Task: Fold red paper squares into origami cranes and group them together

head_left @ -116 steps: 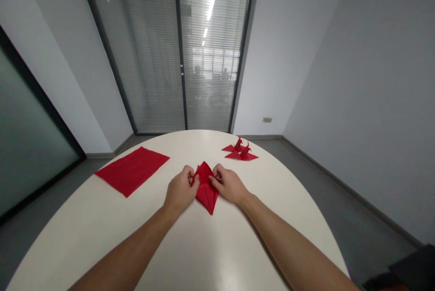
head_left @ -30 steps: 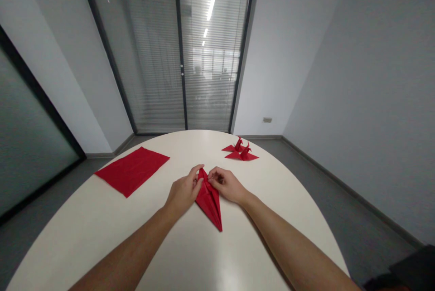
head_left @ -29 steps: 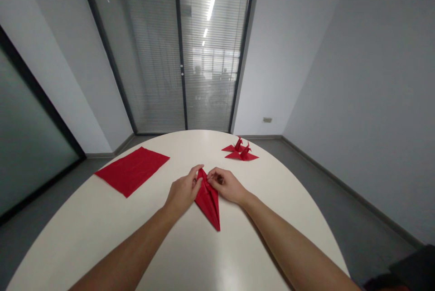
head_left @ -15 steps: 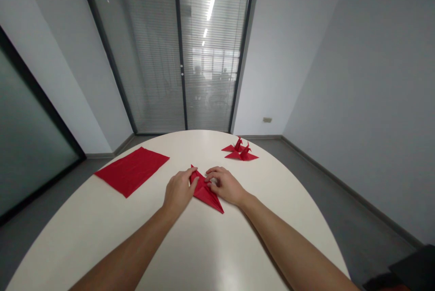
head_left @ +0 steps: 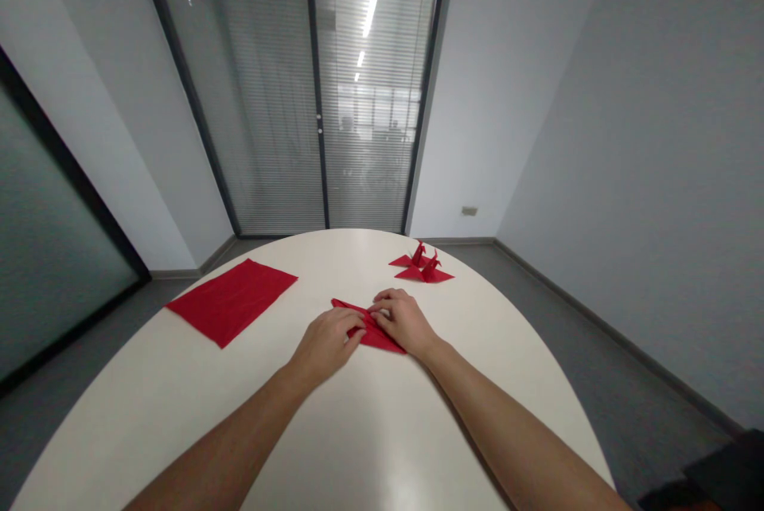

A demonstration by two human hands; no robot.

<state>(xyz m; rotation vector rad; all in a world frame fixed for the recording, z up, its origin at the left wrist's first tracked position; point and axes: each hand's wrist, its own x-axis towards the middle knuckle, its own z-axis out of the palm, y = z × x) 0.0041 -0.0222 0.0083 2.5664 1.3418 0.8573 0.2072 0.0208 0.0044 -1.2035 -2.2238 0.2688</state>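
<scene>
A folded red paper piece lies flat on the white round table, long and narrow, running from upper left to lower right. My left hand rests on its left side with the fingers stretched flat across the paper. My right hand covers its right side, fingers curled down and pressing on the fold. Most of the paper's middle is hidden under the two hands.
A stack of flat red paper sheets lies at the table's left. Two finished red paper cranes stand at the far right of the table. Glass doors with blinds are behind the table. A dark object sits at the lower right corner.
The red piece was held up by its top point between both hands; it has since turned and been laid flat, and both hands now press down on it.
</scene>
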